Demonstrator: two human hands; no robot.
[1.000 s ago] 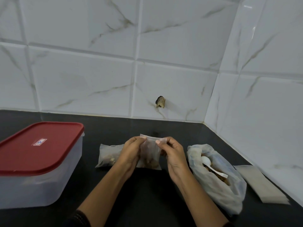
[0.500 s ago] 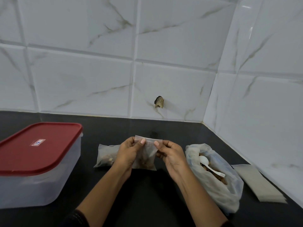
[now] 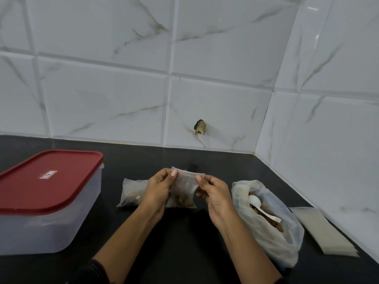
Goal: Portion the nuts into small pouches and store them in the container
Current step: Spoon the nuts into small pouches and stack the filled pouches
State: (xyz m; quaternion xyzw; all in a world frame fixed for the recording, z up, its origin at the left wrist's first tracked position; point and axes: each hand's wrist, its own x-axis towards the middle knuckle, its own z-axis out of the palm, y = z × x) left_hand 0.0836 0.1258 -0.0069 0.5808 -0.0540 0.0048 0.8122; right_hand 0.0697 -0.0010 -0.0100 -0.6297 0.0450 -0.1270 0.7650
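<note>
A small clear pouch (image 3: 185, 186) with brown nuts in its bottom stands upright on the black counter at centre. My left hand (image 3: 159, 188) pinches its top left edge and my right hand (image 3: 213, 191) pinches its top right edge. Behind my left hand lies a second pouch (image 3: 131, 193) with nuts in it, partly hidden. To the right sits an open plastic bag of nuts (image 3: 272, 226) with a white spoon (image 3: 261, 207) resting inside. At the left stands a clear container (image 3: 41, 228) shut with a red lid (image 3: 44, 180).
A flat stack of empty pouches (image 3: 322, 230) lies at the far right, close to the tiled side wall. The black counter (image 3: 184, 242) meets white marble tiles at the back and right. A dark chip (image 3: 200, 127) marks the back wall.
The pouch stays between both hands at the centre. My fingers have shifted along its top edge, the right thumb now nearer the right corner. Nothing else has moved.
</note>
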